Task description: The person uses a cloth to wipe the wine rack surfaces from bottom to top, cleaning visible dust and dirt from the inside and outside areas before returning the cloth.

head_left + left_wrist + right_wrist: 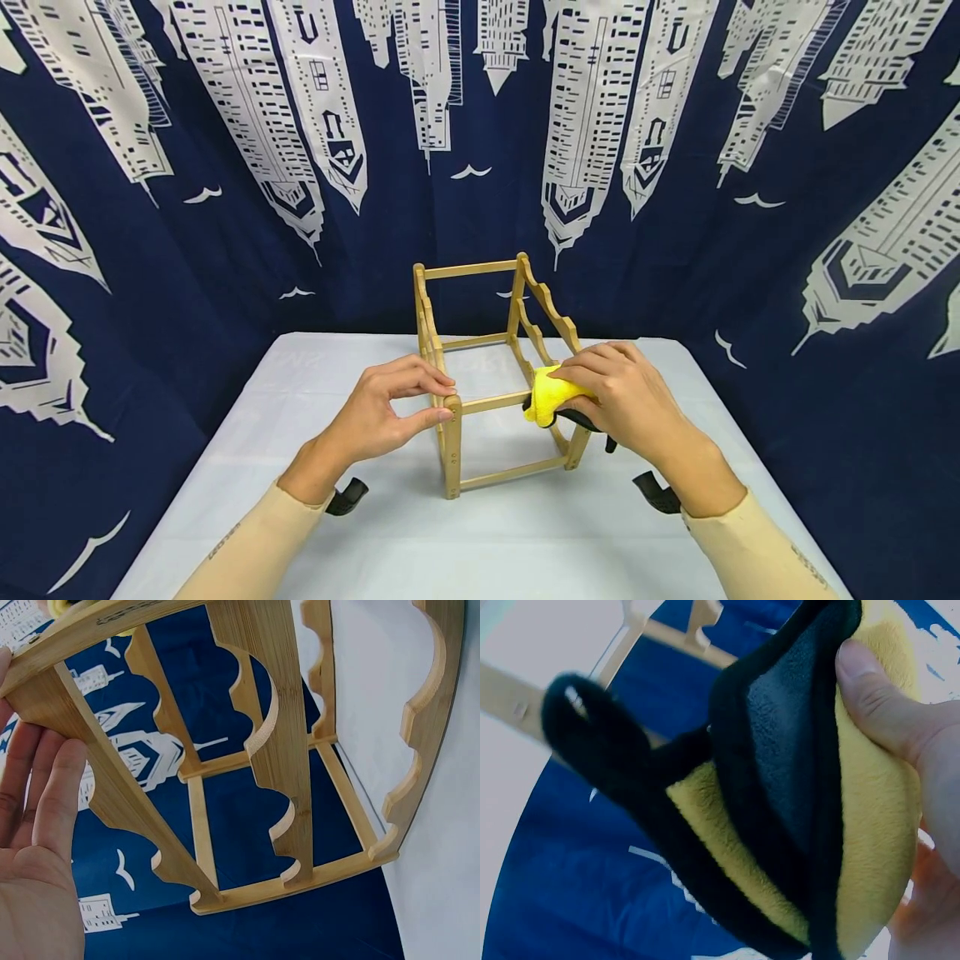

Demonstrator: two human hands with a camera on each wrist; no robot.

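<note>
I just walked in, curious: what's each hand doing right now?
Left hand: holding the wooden rack at a top corner.
Right hand: holding the yellow cloth.

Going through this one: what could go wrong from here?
The pale, scalloped wooden rack may shift or tip, as the left hand holds only its near left corner. The bunched yellow plush cloth with black edging, pinched by the right hand, has a dangling black end that might snag.
</note>
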